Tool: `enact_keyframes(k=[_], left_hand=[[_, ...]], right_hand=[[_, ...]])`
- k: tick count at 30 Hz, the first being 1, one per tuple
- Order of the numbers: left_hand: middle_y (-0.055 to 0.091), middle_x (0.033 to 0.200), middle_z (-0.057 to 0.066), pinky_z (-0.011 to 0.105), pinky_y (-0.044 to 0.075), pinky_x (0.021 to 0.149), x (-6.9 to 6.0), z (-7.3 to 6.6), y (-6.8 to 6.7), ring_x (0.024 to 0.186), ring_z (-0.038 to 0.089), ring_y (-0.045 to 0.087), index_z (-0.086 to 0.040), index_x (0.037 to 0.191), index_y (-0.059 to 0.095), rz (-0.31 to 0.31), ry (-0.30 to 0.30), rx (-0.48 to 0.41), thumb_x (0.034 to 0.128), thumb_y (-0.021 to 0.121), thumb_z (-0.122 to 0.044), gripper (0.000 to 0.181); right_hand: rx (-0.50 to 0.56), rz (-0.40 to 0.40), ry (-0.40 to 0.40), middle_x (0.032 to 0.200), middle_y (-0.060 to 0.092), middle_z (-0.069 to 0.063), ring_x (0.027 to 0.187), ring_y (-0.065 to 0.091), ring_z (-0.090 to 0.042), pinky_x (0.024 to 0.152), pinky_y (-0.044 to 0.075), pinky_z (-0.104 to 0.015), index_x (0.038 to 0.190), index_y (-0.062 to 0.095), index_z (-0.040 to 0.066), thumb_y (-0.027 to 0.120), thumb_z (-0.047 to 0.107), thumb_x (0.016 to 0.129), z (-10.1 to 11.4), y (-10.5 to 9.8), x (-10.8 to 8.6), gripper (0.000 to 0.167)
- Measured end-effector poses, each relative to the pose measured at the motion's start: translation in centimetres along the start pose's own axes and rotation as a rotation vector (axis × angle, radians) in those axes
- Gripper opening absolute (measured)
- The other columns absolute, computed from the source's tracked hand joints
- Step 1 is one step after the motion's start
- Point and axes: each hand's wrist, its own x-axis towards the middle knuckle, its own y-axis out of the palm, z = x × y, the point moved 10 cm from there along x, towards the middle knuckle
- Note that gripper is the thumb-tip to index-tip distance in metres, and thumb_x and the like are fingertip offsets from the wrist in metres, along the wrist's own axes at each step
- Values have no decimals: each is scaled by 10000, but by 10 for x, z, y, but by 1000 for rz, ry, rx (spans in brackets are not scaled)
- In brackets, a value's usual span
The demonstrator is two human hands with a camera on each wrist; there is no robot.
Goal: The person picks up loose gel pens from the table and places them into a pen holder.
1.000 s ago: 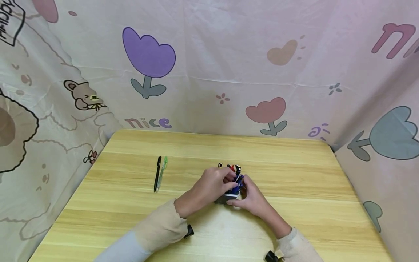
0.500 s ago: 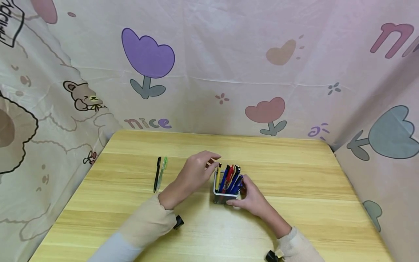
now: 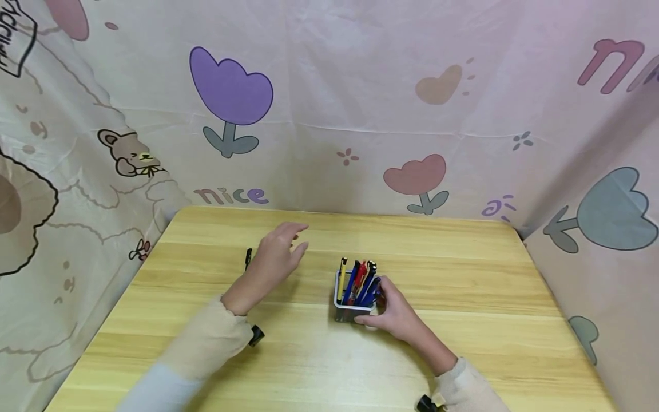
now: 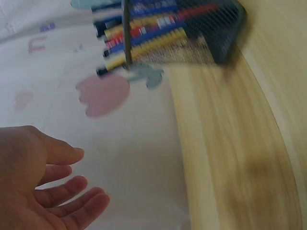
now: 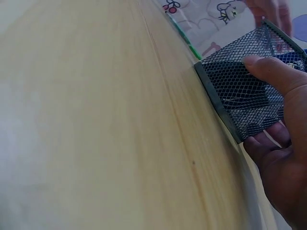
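Observation:
A dark mesh pen holder (image 3: 346, 315) with a pale rim stands upright on the table, filled with several pens, among them a yellow pen (image 3: 342, 280), a red pen and blue ones. My right hand (image 3: 395, 312) grips the holder from its right side; in the right wrist view the thumb lies on the mesh (image 5: 235, 84) and the fingers go round the other side. To the left of the holder my left hand (image 3: 273, 254) is in the air with loosely bent fingers and holds nothing. It hides most of a black pen (image 3: 248, 257), whose top end shows beside it.
The pale wooden table (image 3: 463, 274) runs back to a printed cloth (image 3: 329, 103) that hangs behind it and at both sides. A green pen (image 5: 187, 40) lies on the table in the right wrist view; in the head view it is hidden.
My left hand has moved left from over the pens in the holder and now covers the green pen and most of the black one. The right hand has stayed on the holder.

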Motion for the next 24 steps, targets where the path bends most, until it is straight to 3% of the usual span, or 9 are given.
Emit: enact_keyframes(k=[9,16,19,22,24], left_hand=[[645,1353,263,488,640,825,-5,71,-6,1062,379,716,38,1347,630,52,-164,80,940,741,-114,449],[599,1379,318,507,631,825,-17,108,-4,1070,401,694,76,1373,596,89,-247,87,941,717,-73,472],[587,1376,334,440,615,743,-22,121,-2,844,317,690,82,1388,578,109,-286,84,948,693,-63,478],[574,1369,358,349,541,644,-27,132,1,590,197,561,97,1400,556,138,-317,82,958,657,-45,475],[571,1364,363,335,503,613,-29,139,3,549,170,483,103,1405,546,156,-337,88,961,634,-36,474]], right_hand=[[-3,3,17,1324,640,-126,1209,645,-272,1015,530,-212,1413,464,83,950,228,733,0,1,0,848],[-14,-2,17,1315,640,-126,1192,642,-237,1006,537,-213,1406,469,69,950,241,734,2,0,-1,844],[-16,-3,15,1311,641,-124,1186,641,-230,1006,539,-219,1406,473,68,952,243,731,3,-1,-1,846],[-23,-2,24,1305,642,-117,1184,641,-230,1010,535,-218,1407,476,80,955,248,726,1,-1,-1,849],[-26,1,27,1306,640,-113,1189,639,-229,1015,531,-218,1409,476,84,954,254,728,0,0,0,849]])
